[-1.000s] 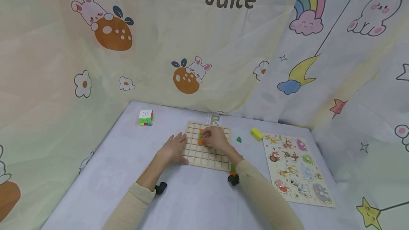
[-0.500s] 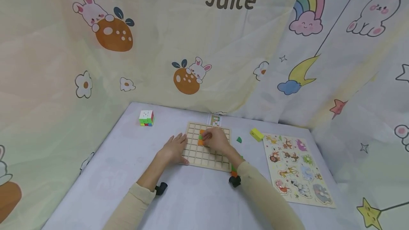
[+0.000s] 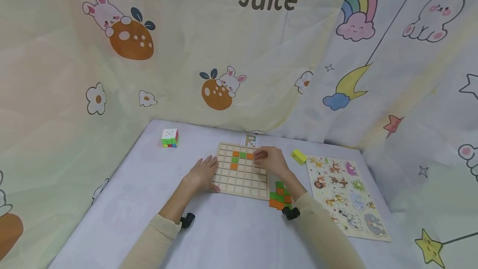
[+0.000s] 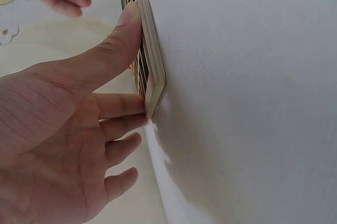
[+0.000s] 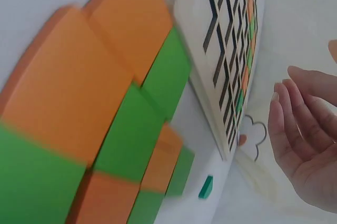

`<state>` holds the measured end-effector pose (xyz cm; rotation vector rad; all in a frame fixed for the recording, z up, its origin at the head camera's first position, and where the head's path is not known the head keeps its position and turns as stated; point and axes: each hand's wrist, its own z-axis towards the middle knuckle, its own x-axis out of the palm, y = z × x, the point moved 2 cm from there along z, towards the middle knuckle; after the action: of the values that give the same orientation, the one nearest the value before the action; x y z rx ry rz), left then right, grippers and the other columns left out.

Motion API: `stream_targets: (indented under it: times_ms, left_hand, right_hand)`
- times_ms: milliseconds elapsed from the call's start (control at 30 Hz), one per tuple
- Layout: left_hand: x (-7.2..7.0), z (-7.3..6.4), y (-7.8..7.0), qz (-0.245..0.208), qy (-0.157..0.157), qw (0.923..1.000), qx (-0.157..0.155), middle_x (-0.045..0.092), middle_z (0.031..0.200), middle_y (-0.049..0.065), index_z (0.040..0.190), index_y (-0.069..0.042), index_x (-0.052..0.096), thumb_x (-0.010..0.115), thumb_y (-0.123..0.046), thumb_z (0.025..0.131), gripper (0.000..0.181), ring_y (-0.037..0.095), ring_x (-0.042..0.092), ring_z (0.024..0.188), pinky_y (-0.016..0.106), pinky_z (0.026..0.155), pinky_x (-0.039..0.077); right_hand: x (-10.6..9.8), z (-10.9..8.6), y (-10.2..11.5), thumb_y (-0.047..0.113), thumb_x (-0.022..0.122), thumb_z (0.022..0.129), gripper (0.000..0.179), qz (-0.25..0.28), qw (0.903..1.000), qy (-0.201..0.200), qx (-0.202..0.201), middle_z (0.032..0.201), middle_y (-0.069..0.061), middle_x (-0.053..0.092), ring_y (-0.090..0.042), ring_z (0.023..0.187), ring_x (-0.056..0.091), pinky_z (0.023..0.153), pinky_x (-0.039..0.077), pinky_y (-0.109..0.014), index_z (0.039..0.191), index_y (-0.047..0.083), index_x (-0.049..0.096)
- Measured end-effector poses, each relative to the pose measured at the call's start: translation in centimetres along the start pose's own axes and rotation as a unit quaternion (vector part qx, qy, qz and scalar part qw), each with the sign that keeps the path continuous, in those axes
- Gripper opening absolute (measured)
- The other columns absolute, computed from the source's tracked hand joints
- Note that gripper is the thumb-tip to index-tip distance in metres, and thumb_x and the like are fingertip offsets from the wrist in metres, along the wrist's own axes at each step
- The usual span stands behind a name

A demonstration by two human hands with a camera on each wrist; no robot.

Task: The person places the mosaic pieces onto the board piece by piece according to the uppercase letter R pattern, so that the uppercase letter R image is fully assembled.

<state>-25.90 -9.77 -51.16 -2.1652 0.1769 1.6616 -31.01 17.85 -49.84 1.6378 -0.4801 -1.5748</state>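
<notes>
A wooden grid board (image 3: 239,182) lies on the table with several orange and green square tiles (image 3: 235,160) in its upper cells. My left hand (image 3: 201,174) rests at the board's left edge with fingers extended; in the left wrist view its thumb (image 4: 113,50) presses on the rim. My right hand (image 3: 271,160) is over the board's upper right edge, beside an orange tile (image 3: 250,156). Its fingers (image 5: 295,129) are loosely bent and nothing shows between them. A dark green piece (image 5: 239,101) sits on the board in the right wrist view.
Loose orange and green tiles (image 3: 280,197) lie right of the board. A small green piece (image 5: 206,187) is near them. A puzzle cube (image 3: 170,138), a pattern card (image 3: 251,139), a yellow block (image 3: 298,157) and an animal puzzle board (image 3: 347,202) are around.
My right hand has moved right across the board, baring a green and an orange tile in the top row. The loose tile pile now shows from under the forearm. My left hand stays put.
</notes>
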Motion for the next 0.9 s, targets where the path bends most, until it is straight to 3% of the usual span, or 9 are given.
stream_targets:
  times_ms: [500, 733, 900]
  left_hand:
    - [-0.3, -0.1, 0.0, -0.004, -0.004, 1.0, -0.002, 0.029, 0.168, 0.02, 0.156, 0.007, 0.039, 0.091, -0.045, 0.077, 0.108, 0.038, 0.02, 0.159, 0.055, 0.129, 0.015]
    - [-0.3, -0.1, -0.1, -0.008, 0.003, 1.0, -0.001, 0.028, 0.169, 0.02, 0.157, 0.007, 0.039, 0.09, -0.044, 0.078, 0.107, 0.038, 0.019, 0.159, 0.055, 0.13, 0.014]
    - [-0.3, -0.1, -0.2, -0.007, 0.005, 1.0, 0.001, 0.027, 0.169, 0.02, 0.157, 0.007, 0.038, 0.089, -0.045, 0.079, 0.107, 0.037, 0.018, 0.159, 0.054, 0.13, 0.014]
  right_hand:
    - [-3.9, -4.2, -2.2, 0.006, 0.083, 0.088, 0.026, -0.066, 0.9978, -0.009, 0.008, 0.097, -0.005, 0.078, -0.017, 0.086, 0.072, 0.077, 0.061, -0.036, 0.113, 0.004, 0.077]
    - [-5.0, -6.2, -3.2, 0.002, 0.085, 0.085, 0.031, -0.076, 0.9961, 0.035, 0.027, 0.104, -0.011, 0.076, -0.025, 0.094, 0.072, 0.08, 0.061, -0.038, 0.114, 0.001, 0.075]
    - [-5.3, -7.0, -4.1, 0.002, 0.087, 0.082, 0.034, -0.095, 0.9921, 0.064, 0.051, 0.108, -0.007, 0.077, -0.03, 0.102, 0.072, 0.084, 0.062, -0.042, 0.114, 0.006, 0.076]
